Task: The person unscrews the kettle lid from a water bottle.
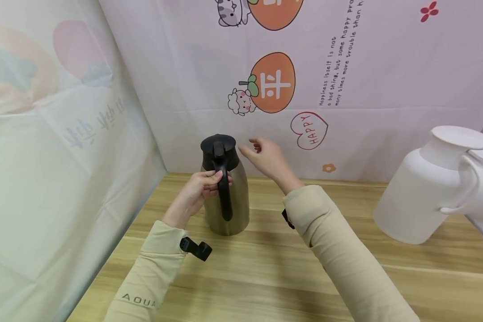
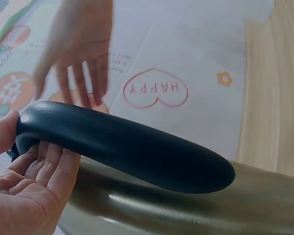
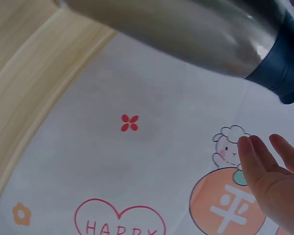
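A steel thermos jug (image 1: 238, 201) with a black lid (image 1: 209, 144) and black handle (image 1: 224, 201) stands upright on the wooden table (image 1: 241, 277). My left hand (image 1: 197, 192) holds the upper part of that handle, thumb on the near side and fingers passing behind it. In the left wrist view the fingers (image 2: 51, 166) reach through between the handle and the steel body. To the right of the lid, my right hand (image 1: 269, 160) hovers apart from the jug with loosely bent fingers and holds nothing. The right wrist view shows its fingers (image 3: 264, 159) spread below the jug's neck.
A white jug (image 1: 418, 192) with a handle stands at the table's right side. Behind the steel jug hangs a printed white cloth (image 1: 370, 138), and another pale cloth (image 1: 64, 188) hangs along the left edge. Black straps with small devices (image 1: 196, 248) sit on both wrists.
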The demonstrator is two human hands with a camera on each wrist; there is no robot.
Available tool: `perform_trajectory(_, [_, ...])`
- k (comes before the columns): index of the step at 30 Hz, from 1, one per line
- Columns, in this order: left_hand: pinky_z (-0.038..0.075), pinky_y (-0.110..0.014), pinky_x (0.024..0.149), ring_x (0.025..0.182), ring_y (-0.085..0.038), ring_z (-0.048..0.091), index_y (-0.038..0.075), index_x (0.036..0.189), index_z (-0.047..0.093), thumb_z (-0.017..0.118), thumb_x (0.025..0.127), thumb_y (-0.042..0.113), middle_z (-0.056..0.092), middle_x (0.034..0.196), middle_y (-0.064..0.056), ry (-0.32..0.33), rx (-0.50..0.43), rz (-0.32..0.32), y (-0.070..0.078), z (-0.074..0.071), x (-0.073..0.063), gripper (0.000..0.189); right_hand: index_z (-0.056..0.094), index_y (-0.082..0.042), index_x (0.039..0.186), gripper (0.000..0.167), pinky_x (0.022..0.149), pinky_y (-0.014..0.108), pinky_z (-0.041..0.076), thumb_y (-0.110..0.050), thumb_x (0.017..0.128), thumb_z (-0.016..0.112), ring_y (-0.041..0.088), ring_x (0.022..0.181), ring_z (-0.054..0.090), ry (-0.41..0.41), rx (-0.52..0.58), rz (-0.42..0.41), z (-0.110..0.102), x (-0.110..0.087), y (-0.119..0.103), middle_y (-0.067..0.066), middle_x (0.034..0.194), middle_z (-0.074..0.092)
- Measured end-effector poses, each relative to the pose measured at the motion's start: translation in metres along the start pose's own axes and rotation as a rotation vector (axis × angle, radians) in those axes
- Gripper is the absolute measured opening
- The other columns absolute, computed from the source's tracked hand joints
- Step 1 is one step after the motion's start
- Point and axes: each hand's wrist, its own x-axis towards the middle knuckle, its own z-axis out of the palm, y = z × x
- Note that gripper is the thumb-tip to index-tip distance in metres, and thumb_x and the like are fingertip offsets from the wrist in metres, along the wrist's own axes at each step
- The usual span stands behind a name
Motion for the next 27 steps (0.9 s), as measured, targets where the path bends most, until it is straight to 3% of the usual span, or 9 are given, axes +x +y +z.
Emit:
perform_trajectory(7, [0.052,-0.018,0.080,0.084,-0.002,0.067,-0.014,0.128,0.048,0.047,0.100,0.016,0.070,0.084,0.010,-0.048,0.012,-0.014,-0.002,0.019,0.003,0.042,0.036,-0.011,0.147,0.068,0.113,0.046,0.035,-0.052,0.094,0.050,0.029,0.140,0.036,-0.020,0.033,0.012,-0.010,-0.005,-0.020,0.012,0.151,0.038])
perform_trajectory(12, [0.052,-0.017,0.076,0.082,-0.002,0.067,-0.014,0.128,0.048,0.047,0.099,0.014,0.069,0.085,0.009,-0.085,-0.013,-0.020,-0.003,0.031,0.006,0.041,0.031,-0.009,0.149,0.076,0.114,0.048,0.032,-0.054,0.091,0.052,0.031,0.140,0.033,-0.030,-0.038,0.036,-0.012,-0.008,-0.029,0.016,0.153,0.031])
perform_trajectory(17, [0.051,-0.015,0.072,0.073,0.001,0.062,-0.009,0.121,0.053,0.047,0.099,0.014,0.065,0.083,0.011,-0.075,-0.016,-0.034,-0.003,0.040,0.007,0.032,0.028,-0.006,0.150,0.080,0.113,0.047,0.033,-0.052,0.090,0.055,0.033,0.139,0.034,-0.049,-0.095,0.061,-0.011,-0.007,-0.032,0.020,0.152,0.029])
perform_trajectory(27, [0.052,-0.018,0.076,0.075,0.000,0.065,-0.012,0.126,0.050,0.047,0.098,0.013,0.067,0.081,0.011,-0.128,-0.005,-0.032,-0.005,0.049,0.010,0.037,0.030,-0.006,0.149,0.078,0.110,0.049,0.036,-0.043,0.087,0.060,0.036,0.138,0.030,-0.029,-0.187,0.133,-0.006,-0.006,-0.038,0.021,0.151,0.030])
